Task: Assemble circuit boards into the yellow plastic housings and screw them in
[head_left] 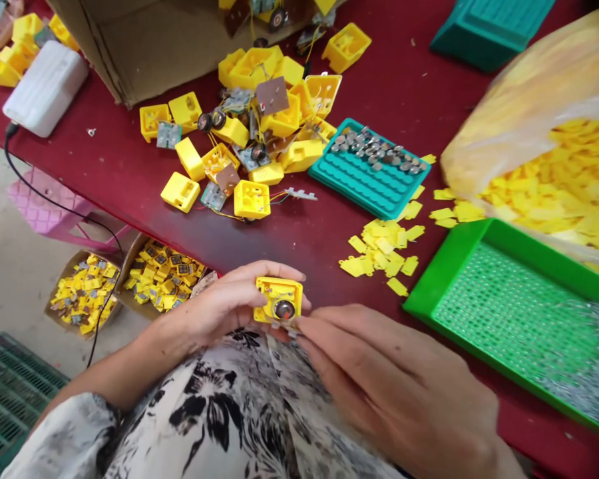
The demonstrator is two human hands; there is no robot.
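Note:
My left hand (212, 303) grips a small open yellow plastic casing (265, 311), with the thumb on its near left side and fingers around the back. Inside the casing sits a round, dark, metal-rimmed part (284, 309) with a reddish spot in it. My right hand (404, 382) has its thumb and fingers pressed together at the casing's lower right corner. A small greyish strip (285, 327) shows beside those fingertips. Whatever lies between them is hidden. Both hands are above my lap at the table's edge.
Yellow casings with wired parts (252, 199) are heaped below a cardboard box (150, 50). A teal tray (379, 193) holds round metal pieces, near loose yellow tabs (384, 246). The green tray (444, 279) holds screws. A bag (504, 126) spills yellow tabs. A cable (54, 201) hangs from a white device (47, 86).

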